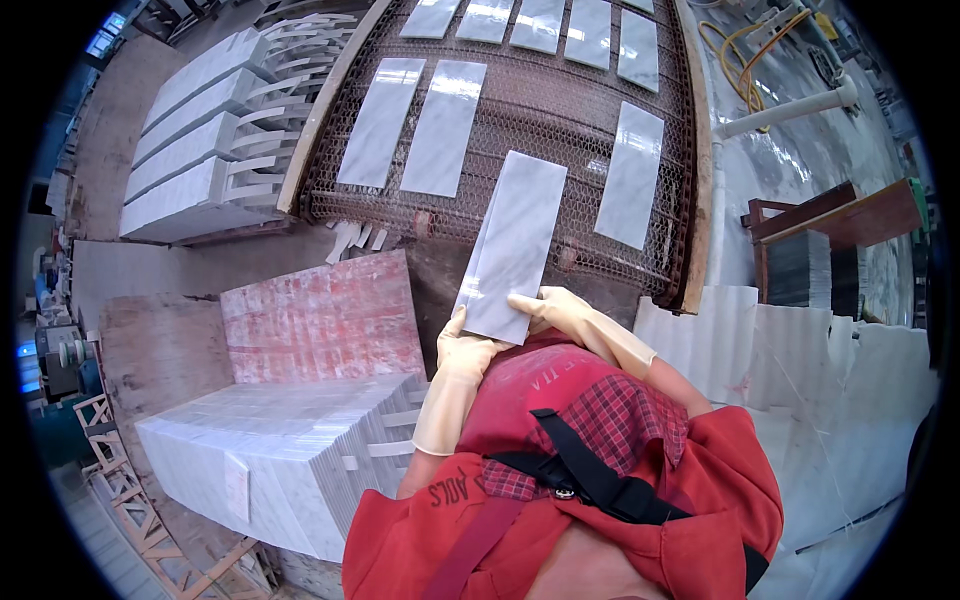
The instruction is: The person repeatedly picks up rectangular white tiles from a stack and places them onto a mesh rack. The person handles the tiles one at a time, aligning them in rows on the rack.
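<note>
Both my hands, in cream rubber gloves, hold a small stack of polished white-grey marble tiles [520, 240] by its near end, in front of my body. At least two tiles show, the upper one slightly askew over the lower. My left hand [465, 350] grips the left near corner, its thumb along the edge. My right hand [560, 312] closes on the right side, thumb on top. Ahead lies a mesh conveyor belt [535, 130] carrying several similar tiles, among them one tile [630, 175] at the right and another tile [445, 128] at the left.
A long block of stacked tiles [270, 440] stands left of me against a reddish board [325, 315]. More tile stacks [190, 150] with pale strips [275, 130] sit at the far left. Wooden rails edge the belt. Corrugated white sheeting [760, 350] and dark slabs [800, 265] are at the right.
</note>
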